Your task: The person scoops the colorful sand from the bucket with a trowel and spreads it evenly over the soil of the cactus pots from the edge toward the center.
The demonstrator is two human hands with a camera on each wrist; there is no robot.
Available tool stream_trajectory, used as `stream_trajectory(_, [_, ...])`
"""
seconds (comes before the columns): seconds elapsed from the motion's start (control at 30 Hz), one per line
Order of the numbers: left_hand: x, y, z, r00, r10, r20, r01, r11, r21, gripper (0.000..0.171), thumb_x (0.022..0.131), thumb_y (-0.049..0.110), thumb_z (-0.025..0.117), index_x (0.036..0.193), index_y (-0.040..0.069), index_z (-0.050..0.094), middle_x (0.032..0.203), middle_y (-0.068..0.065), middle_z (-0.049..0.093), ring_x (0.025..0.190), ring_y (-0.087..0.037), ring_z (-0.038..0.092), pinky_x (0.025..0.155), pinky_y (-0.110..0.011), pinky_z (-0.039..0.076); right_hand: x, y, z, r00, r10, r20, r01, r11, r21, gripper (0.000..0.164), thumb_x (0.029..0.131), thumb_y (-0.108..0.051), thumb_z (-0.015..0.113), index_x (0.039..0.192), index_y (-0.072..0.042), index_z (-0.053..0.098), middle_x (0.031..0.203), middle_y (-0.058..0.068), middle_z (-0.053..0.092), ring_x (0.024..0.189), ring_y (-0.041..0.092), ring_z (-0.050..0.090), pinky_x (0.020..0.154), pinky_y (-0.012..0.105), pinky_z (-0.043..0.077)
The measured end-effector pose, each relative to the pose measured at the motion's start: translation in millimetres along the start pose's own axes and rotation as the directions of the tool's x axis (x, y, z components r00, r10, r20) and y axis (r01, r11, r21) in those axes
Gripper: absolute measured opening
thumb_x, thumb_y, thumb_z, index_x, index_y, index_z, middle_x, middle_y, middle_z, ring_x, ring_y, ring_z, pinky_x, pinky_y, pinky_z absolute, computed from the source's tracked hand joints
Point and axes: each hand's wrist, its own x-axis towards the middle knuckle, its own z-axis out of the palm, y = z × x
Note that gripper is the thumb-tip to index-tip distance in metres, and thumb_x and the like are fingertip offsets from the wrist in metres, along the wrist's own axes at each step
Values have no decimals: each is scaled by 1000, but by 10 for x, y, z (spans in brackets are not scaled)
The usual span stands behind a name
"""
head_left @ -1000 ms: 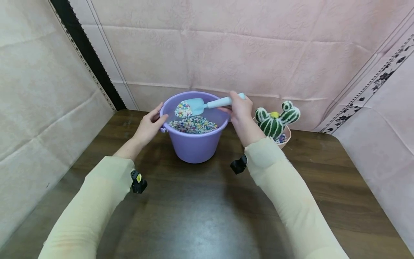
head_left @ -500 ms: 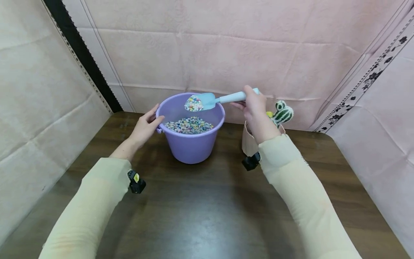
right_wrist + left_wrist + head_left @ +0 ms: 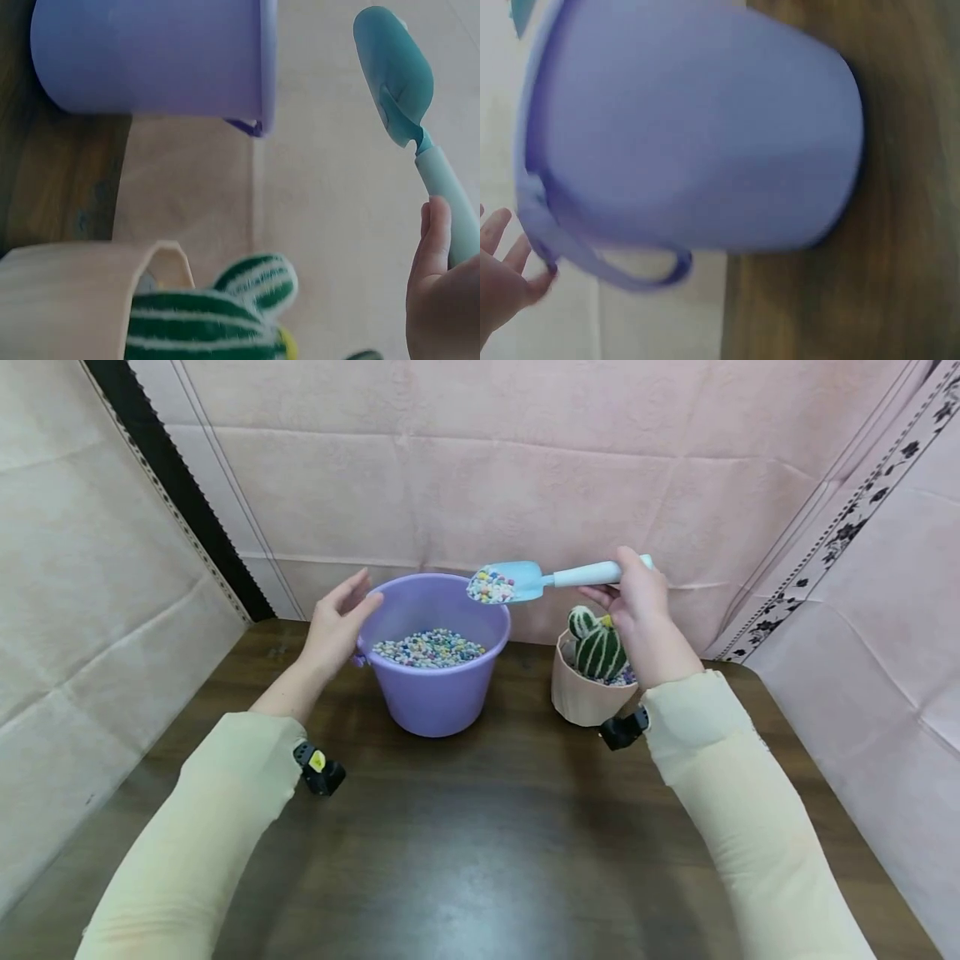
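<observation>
A purple bucket stands on the table, partly filled with small multicoloured pebbles. In my right hand I grip the pale blue handle of a small shovel; pebbles lie on its blade, which is above the bucket's right rim. Below that hand is a pink pot with a green-and-white cactus, partly hidden by the hand and forearm. My left hand is at the bucket's left rim, fingers loosely extended. In the left wrist view, the bucket's handle hangs beside that hand.
The dark wooden table extends in front of the bucket and pot. A pale patterned cloth hangs behind and at both sides. Each sleeve has a black wrist camera at its cuff.
My right hand has carried the loaded shovel up and to the right, from over the bucket's middle toward the cactus pot. The left hand has eased off the bucket's rim.
</observation>
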Motion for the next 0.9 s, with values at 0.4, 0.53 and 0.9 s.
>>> stream_trajectory(0.4, [57, 355, 475, 986, 146, 77, -145, 989, -19, 56, 91, 32, 59, 142, 19, 41, 144, -3, 45, 138, -15, 33, 115, -34, 26, 54, -342, -346, 998, -4, -63, 10, 995, 96, 14, 87, -4, 55, 93, -9, 44, 103, 12, 43, 84, 28, 61, 64, 34, 58])
stream_trajectory(0.53, [69, 442, 661, 978, 179, 111, -176, 984, -33, 56, 90, 34, 60, 142, 20, 42, 143, -1, 46, 137, -13, 34, 115, -34, 25, 88, -468, -498, 996, 9, -92, 6, 987, 162, 16, 85, -2, 58, 92, -9, 45, 101, 11, 45, 80, 29, 63, 63, 38, 58])
stream_trajectory(0.9, [37, 632, 1267, 959, 219, 180, -206, 975, -88, 54, 90, 31, 61, 140, 18, 45, 141, -2, 50, 133, -12, 41, 113, -28, 29, 124, -752, -960, 988, 17, -152, 22, 967, 254, 15, 86, -1, 57, 87, -9, 44, 93, 10, 46, 67, 30, 65, 59, 43, 58])
